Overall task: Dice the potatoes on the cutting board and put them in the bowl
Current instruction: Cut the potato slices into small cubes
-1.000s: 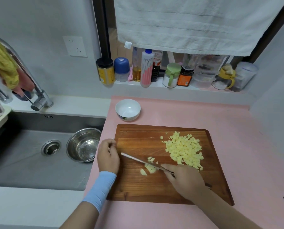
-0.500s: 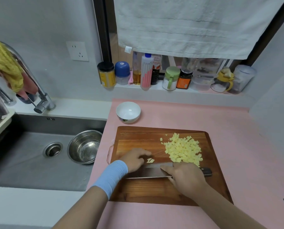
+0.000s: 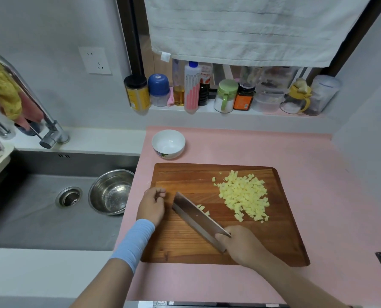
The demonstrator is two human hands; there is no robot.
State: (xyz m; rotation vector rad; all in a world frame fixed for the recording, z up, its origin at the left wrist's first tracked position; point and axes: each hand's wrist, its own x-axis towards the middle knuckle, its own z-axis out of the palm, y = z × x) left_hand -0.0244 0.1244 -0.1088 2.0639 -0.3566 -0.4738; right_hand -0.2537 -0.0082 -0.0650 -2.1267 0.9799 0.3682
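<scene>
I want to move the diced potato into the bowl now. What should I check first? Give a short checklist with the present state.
1. White bowl empty and upright: ok.
2. No big potato piece left on the cutting board: ok.
3. Dice gathered in one pile: not ok, a few stray dice lie beside the cleaver.
4. Left hand apart from the cleaver: ok.
5. Right hand grips the cleaver: ok.

Open bench [image 3: 329, 196] runs right of the cutting board [image 3: 180, 245]; the bowl [image 3: 168, 142] stands beyond its far-left corner, and the knife [image 3: 196, 216] slants across it.
</scene>
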